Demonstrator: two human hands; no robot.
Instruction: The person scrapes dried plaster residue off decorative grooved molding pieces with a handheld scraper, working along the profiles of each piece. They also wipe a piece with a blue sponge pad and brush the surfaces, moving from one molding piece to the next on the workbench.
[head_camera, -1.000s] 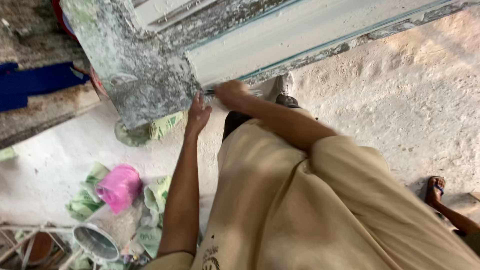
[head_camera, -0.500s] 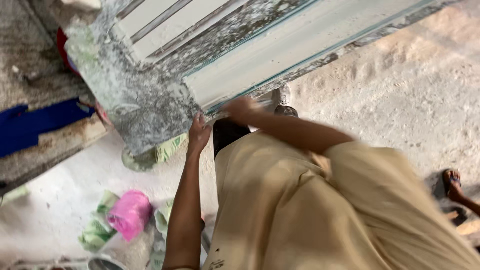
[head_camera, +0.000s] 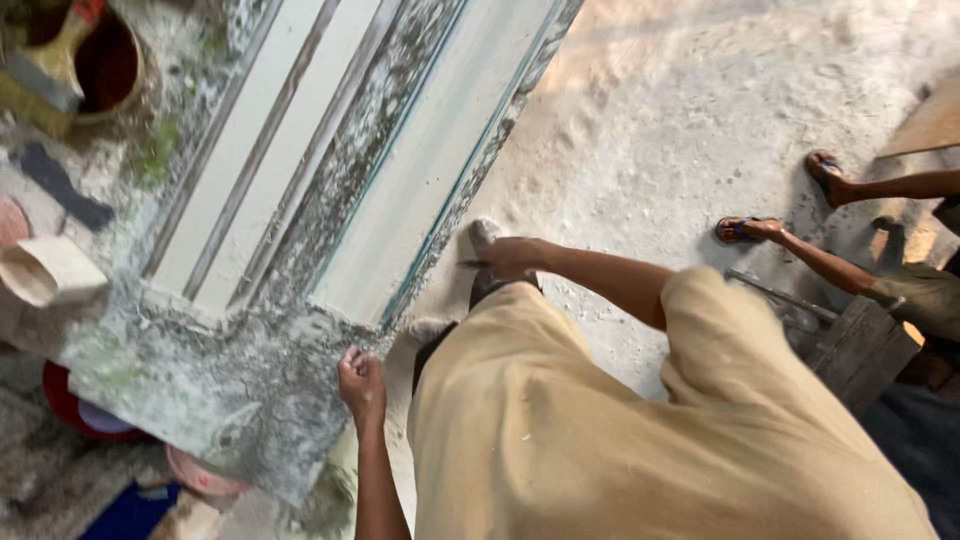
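- Far left, a brown bucket (head_camera: 105, 65) sat at the top corner, and a cream tube-like piece (head_camera: 45, 270) lay below it beside the slab's edge.
- Low at the left, a red basin (head_camera: 75, 415) and a pink bowl (head_camera: 200, 478) peeked out from under the slab, with a blue cloth (head_camera: 125, 515) at the bottom edge.
- The slab (head_camera: 330, 190) itself ran on a slant from lower left up to the top middle: long, pale, with raised white ribs and a grey, flaky crust over its near end.
- Left hand (head_camera: 362, 385) was right there at the slab's near end, fingers curled on the crusted edge, touching it; the grip looked clenched on that edge.
- The person's tan shirt (head_camera: 620, 440) filled the lower middle, seen from above.
- Right hand (head_camera: 512, 255) reached forward to the slab's long right edge, closed around a small thin tool (head_camera: 472, 264) whose tip met the edge; it was too blurred to say what kind.
- A foot (head_camera: 484, 235) showed just beside that hand, on the dusty white floor (head_camera: 700, 120).
- Over on the right, another person's two sandalled feet (head_camera: 745, 230) rested on the floor, well apart from the slab.
- A dark wooden block (head_camera: 860, 350) stood by those legs.
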